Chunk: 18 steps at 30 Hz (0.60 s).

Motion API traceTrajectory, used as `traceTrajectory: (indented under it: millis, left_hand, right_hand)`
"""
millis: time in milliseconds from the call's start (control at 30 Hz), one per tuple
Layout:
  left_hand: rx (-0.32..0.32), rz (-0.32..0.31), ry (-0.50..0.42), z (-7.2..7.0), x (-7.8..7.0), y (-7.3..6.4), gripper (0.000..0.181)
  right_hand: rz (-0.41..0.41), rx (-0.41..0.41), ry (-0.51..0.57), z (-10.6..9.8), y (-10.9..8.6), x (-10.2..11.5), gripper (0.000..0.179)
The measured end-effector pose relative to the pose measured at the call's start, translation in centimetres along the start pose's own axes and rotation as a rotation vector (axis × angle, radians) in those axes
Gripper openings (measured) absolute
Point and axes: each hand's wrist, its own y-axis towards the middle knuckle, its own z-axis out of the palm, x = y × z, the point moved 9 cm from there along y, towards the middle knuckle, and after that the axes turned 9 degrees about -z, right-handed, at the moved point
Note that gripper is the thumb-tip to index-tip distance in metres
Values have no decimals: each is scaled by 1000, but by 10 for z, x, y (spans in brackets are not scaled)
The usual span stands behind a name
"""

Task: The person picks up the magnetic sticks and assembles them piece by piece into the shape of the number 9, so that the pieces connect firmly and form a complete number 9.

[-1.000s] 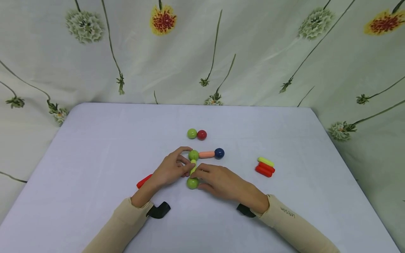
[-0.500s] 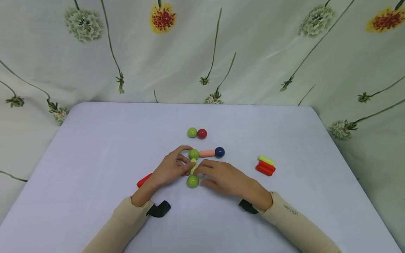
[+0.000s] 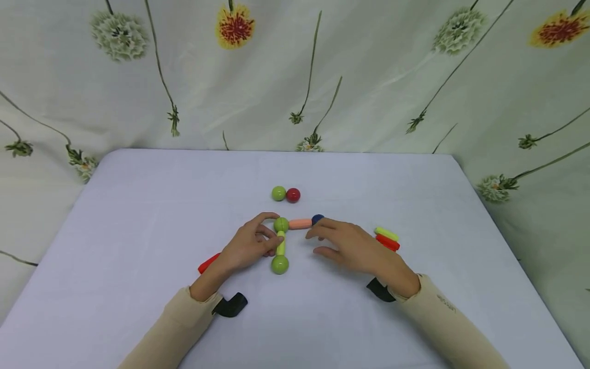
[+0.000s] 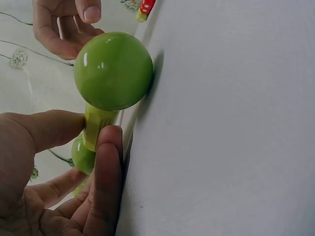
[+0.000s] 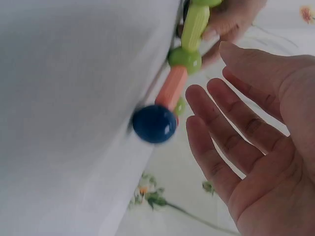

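Observation:
An L-shaped piece of balls and rods lies mid-table. Its near green ball joins a yellow-green rod to a corner green ball; from there a salmon rod runs right to a dark blue ball. My left hand pinches the yellow-green rod between thumb and fingers, as the left wrist view shows, with its index fingertip at the corner ball. Apart from the piece, my right hand hovers beside the blue ball with loosely spread fingers and holds nothing. In the head view it partly covers that ball.
A loose green ball and a red ball sit together farther back. To the right lie a yellow-green rod and a red rod, partly behind my right hand. Another red rod shows beside my left wrist.
My right hand has left the near green ball and yellow-green rod and moved right, over toward the blue ball. The left hand keeps its pinch in the same place.

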Motion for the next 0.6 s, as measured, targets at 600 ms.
traceTrajectory:
  millis: [600]
  left_hand:
    - [-2,19,-24,-1,2,-1,56]
  right_hand:
    - [150,-93,43,-36,-79,-61,25]
